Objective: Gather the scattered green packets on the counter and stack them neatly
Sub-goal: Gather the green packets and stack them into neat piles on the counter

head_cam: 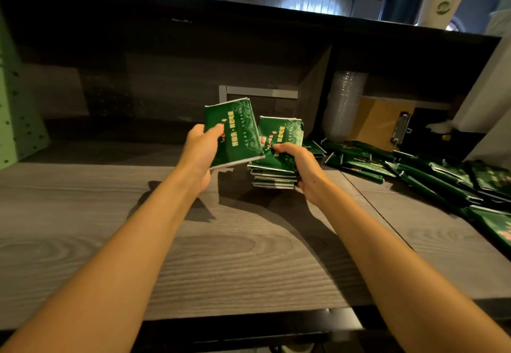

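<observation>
Two hands of mine are up over the grey wood-grain counter [221, 256], both busy with packets. My left hand [199, 151], at the centre of the frame, pinches a flat green foil packet [235, 134] with gold lettering and white edges. The thumb is curled onto its printed face and the other fingers are behind it, out of sight. That packet is lifted clear of the counter and tilted, its lower right corner overlapping the stack beside it.

Just right of centre, my right hand [300, 167] grips a stack of green packets [273, 178] from its right side. The thumb presses on the top packet [280, 137], which leans up at its far end while those below lie flat and squared. Whether the stack's bottom touches the counter I cannot tell.

Further right, towards the middle right edge of the frame, a heap of loose green packets [431, 178] sprawls on the counter, overlapping every which way. Behind the heap, in the shelf recess, stand a column of clear plastic cups [345, 104] and a brown clipboard [381, 123] with a metal clip. At the far left edge is a pale green pegboard panel [16, 109].
</observation>
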The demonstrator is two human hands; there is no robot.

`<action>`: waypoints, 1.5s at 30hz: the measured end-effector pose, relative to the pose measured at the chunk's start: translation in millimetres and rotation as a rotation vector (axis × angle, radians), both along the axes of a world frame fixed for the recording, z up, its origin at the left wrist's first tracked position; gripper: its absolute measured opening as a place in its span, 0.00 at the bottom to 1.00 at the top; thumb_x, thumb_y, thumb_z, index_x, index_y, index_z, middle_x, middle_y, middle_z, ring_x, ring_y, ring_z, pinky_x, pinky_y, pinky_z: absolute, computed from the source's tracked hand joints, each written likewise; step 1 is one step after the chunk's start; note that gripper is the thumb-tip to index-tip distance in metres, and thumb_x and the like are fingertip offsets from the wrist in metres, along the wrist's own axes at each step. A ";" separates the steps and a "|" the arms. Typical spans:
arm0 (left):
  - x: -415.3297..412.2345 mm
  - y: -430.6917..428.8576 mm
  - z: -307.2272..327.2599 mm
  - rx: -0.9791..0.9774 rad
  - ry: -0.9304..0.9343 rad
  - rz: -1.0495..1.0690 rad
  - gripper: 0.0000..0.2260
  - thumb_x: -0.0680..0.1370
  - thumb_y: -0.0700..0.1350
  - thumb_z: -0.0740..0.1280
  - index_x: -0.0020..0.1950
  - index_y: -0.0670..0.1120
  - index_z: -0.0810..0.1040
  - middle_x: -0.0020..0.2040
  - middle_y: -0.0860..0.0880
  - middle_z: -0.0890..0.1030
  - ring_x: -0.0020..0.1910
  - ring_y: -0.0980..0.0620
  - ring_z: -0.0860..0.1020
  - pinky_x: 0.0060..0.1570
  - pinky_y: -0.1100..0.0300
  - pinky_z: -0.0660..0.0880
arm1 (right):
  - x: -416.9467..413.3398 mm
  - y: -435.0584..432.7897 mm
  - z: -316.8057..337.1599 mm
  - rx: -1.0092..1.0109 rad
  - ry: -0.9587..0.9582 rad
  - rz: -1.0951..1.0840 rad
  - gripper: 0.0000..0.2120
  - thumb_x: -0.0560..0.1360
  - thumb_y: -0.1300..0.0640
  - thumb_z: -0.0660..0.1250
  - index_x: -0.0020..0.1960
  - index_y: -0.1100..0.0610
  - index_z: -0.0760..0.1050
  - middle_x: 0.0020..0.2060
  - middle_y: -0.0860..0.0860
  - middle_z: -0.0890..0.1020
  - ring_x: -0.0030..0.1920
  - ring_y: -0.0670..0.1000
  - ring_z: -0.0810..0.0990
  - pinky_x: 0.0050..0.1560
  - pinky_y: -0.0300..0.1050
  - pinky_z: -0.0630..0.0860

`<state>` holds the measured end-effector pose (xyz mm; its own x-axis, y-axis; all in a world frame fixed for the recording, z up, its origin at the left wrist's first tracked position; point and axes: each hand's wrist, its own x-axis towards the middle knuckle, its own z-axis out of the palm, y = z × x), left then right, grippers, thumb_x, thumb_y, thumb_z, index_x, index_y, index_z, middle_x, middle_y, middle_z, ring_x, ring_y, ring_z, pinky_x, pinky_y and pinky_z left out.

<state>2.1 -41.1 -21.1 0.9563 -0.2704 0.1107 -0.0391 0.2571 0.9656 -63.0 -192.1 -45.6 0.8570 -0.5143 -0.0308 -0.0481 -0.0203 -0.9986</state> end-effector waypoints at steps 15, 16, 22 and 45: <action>-17.1 -19.5 -15.1 0.158 -0.144 -0.119 0.15 0.83 0.42 0.52 0.69 0.45 0.63 0.56 0.48 0.75 0.43 0.60 0.76 0.32 0.68 0.74 | -6.6 19.4 5.9 0.092 -0.028 0.316 0.22 0.76 0.38 0.56 0.60 0.52 0.75 0.48 0.50 0.83 0.48 0.49 0.82 0.51 0.45 0.77; -17.9 -19.7 -14.3 0.183 -0.170 -0.121 0.15 0.83 0.42 0.51 0.70 0.46 0.62 0.57 0.48 0.76 0.43 0.60 0.76 0.32 0.68 0.74 | -7.5 19.5 6.6 0.094 -0.022 0.328 0.18 0.76 0.41 0.59 0.57 0.52 0.76 0.46 0.50 0.83 0.47 0.49 0.82 0.50 0.45 0.78; -28.5 -15.1 -5.2 -0.034 0.050 -0.323 0.15 0.84 0.50 0.49 0.62 0.46 0.71 0.55 0.42 0.79 0.46 0.51 0.80 0.43 0.58 0.79 | -10.5 14.2 7.8 0.217 0.056 0.264 0.12 0.73 0.56 0.66 0.55 0.58 0.74 0.47 0.56 0.82 0.46 0.54 0.81 0.50 0.47 0.78; 29.3 -124.4 -38.2 1.343 -0.810 -0.349 0.21 0.83 0.41 0.52 0.76 0.40 0.54 0.76 0.40 0.55 0.75 0.42 0.55 0.70 0.52 0.58 | -13.2 -77.5 8.4 0.342 -0.070 -0.352 0.35 0.67 0.51 0.70 0.70 0.60 0.63 0.65 0.52 0.69 0.58 0.54 0.68 0.53 0.49 0.64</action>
<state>31.4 -165.5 -59.3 0.6402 -0.7668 0.0467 -0.7517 -0.6128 0.2438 -76.2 -269.6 -37.2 0.6390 -0.7436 -0.1970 0.0743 0.3147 -0.9463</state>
